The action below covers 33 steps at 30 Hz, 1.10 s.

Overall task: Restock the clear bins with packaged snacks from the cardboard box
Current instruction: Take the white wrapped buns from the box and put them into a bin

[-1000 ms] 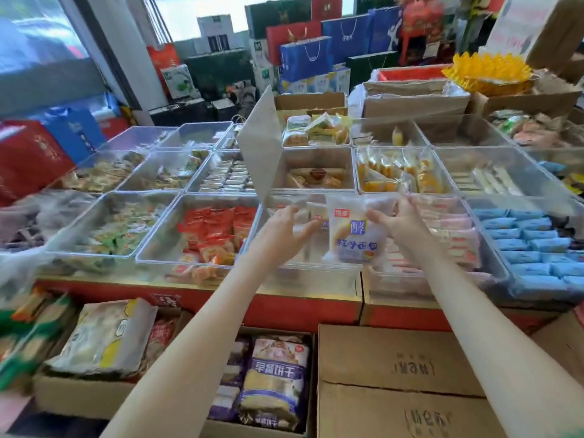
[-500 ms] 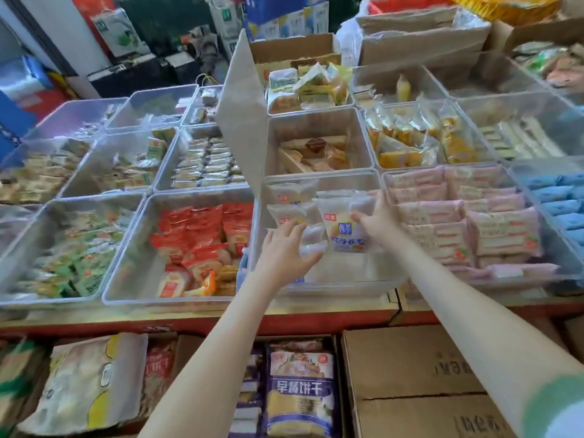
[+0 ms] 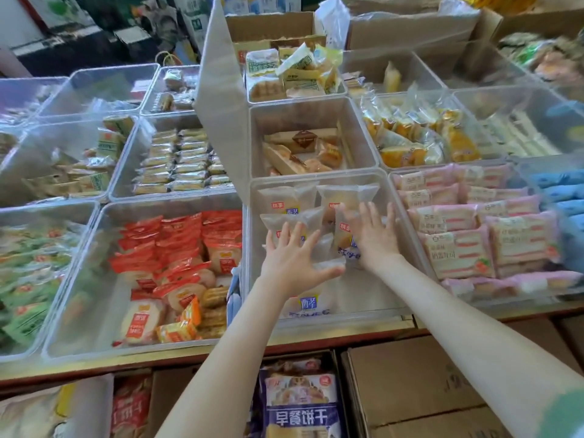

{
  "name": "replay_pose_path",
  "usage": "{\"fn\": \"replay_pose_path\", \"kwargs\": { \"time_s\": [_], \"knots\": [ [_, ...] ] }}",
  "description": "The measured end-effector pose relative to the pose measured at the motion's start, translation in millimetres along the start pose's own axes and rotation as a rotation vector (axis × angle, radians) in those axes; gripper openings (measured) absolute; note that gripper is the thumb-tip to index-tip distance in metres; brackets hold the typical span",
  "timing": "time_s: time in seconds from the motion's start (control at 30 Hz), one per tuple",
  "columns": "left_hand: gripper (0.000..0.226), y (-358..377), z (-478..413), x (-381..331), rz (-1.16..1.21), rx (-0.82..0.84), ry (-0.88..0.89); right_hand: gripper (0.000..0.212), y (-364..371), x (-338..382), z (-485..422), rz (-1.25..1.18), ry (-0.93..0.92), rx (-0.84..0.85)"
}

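The left hand (image 3: 292,259) and right hand (image 3: 374,237) are laid flat, fingers straight and spread, nothing gripped, on the frosted soft-film snack packets (image 3: 290,200) inside the clear rigid-plastic rectangular bin (image 3: 319,180) at front middle. Probably the rows are being levelled. Only light, even pressure should be used, since these packets look puffy, slippery and soft inside.

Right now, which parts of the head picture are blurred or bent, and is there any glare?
Head view: the green packets at left and blue packets at right are smeared; the right hand is slightly blurred; bin edges curve toward the borders; the raised lid looks hazy white.
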<state>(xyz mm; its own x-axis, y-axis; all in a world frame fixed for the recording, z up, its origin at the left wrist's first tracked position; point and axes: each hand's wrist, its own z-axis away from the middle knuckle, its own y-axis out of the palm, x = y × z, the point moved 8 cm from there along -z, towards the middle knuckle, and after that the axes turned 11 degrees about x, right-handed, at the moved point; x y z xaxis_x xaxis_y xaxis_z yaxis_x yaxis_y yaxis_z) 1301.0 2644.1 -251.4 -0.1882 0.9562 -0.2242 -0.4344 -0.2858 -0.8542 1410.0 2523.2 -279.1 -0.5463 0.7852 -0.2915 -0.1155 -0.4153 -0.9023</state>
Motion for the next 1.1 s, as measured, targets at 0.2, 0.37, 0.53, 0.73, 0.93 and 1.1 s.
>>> {"fn": "replay_pose_path", "kwargs": {
  "time_s": [0.2, 0.37, 0.53, 0.73, 0.93, 1.1],
  "knots": [
    [0.087, -9, 7, 3, 0.082, -0.131, 0.058, 0.12, -7, 8, -6, 0.17, -0.167, -0.233],
    [0.083, -30, 31, -25, -0.051, -0.305, 0.095, 0.136, -10, 11, 25, 0.158, -0.197, -0.324],
    [0.063, -48, 67, -114, 0.135, -0.547, 0.302, 0.11, -50, -53, 111, -0.145, -0.194, -0.554],
    [0.062, -28, 91, -292, 0.163, -0.45, 0.437, 0.073, -42, -217, 253, -0.307, 0.006, -0.567],
    [0.05, 3, 149, -504, 0.166, -0.471, 0.537, 0.056, 18, -387, 407, -0.549, 0.201, -0.461],
    [0.052, 48, 189, -691, 0.115, -0.391, 0.655, 0.056, 91, -520, 533, -0.559, 0.386, -0.397]
  ]
}}
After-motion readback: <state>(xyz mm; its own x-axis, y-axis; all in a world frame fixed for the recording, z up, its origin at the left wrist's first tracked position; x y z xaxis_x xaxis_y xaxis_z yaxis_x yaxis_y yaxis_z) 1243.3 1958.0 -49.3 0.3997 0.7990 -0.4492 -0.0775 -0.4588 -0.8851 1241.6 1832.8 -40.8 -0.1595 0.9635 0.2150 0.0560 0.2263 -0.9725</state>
